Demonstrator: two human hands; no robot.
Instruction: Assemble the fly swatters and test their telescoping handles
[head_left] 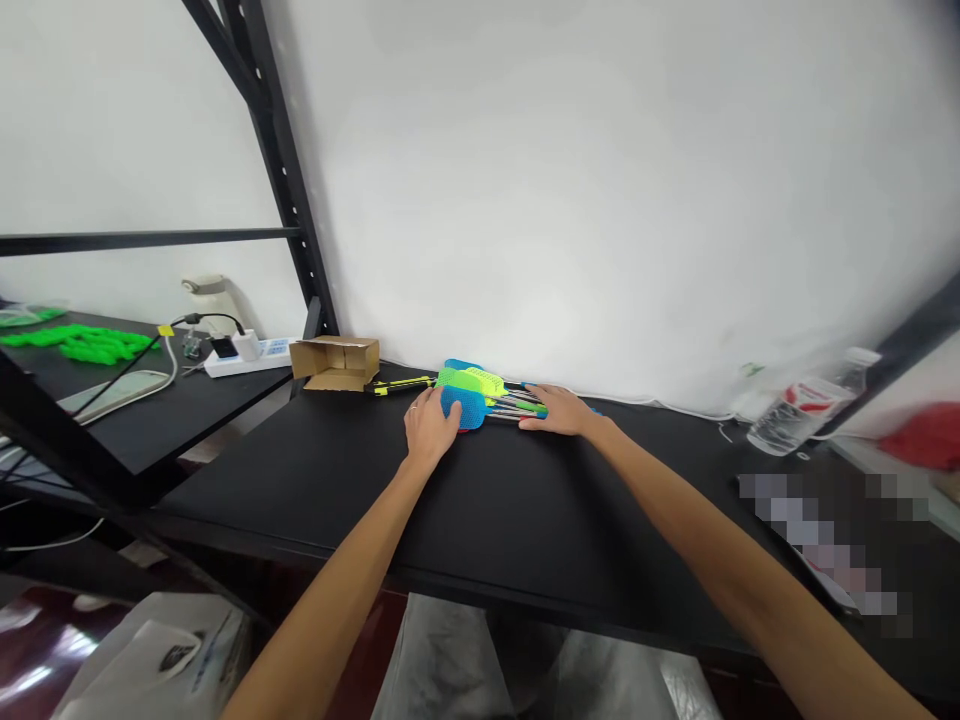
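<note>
A pile of fly swatters [464, 407] lies on the black table near the wall, with blue, green and yellow mesh heads to the left and thin metal shafts to the right. My left hand [430, 428] grips the left edge of the heads, its thumb resting on the front blue one. Over the shafts and handles, my right hand [561, 410] clasps the bundle, thumb on the near side and fingers on the far side. A bit of red shows under the front blue head. The right ends of the handles are mostly hidden beneath my right hand.
Left of the pile lie a black-and-yellow strip [401, 386] and an open cardboard box [337, 364]. A clear plastic bottle [806, 408] leans at the right. A black metal rack post [289, 180] rises at the left, beside a white power strip [259, 358] on another table.
</note>
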